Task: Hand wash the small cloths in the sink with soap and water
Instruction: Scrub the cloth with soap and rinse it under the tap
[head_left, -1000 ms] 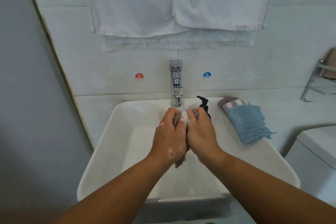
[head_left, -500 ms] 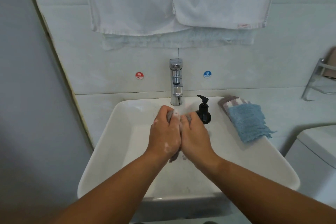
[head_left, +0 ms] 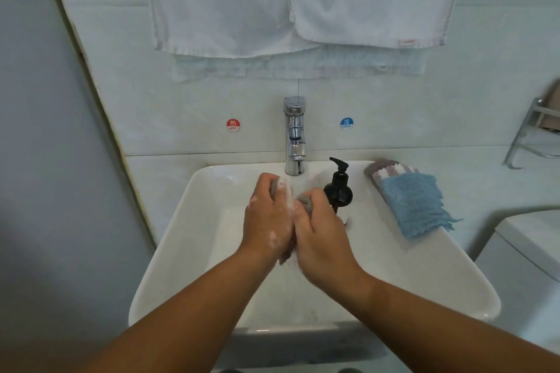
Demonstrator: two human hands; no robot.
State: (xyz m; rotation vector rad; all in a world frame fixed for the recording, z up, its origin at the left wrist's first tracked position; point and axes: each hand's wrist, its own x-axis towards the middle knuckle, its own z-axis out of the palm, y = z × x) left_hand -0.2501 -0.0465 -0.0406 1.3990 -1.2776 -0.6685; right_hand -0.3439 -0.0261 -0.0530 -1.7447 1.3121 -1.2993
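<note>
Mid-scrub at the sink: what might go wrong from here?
1. The right hand, gripping the grey cloth with the left hand, works right beside the soap bottle; a stroke might tip it.
2. The blue cloth overhangs the sink rim and might slide off if bumped.

Showed the left forearm (head_left: 197, 297) and the right forearm (head_left: 424, 306) bare from the lower edge of the view up to the wrists. Carried white foam (head_left: 274, 240) on the left hand (head_left: 268, 218): one patch on its back near the wrist, a smaller one by the outer knuckles, more along the thumb side. Looked plain across the back of the right hand (head_left: 321, 236), blurred at its heel.
</note>
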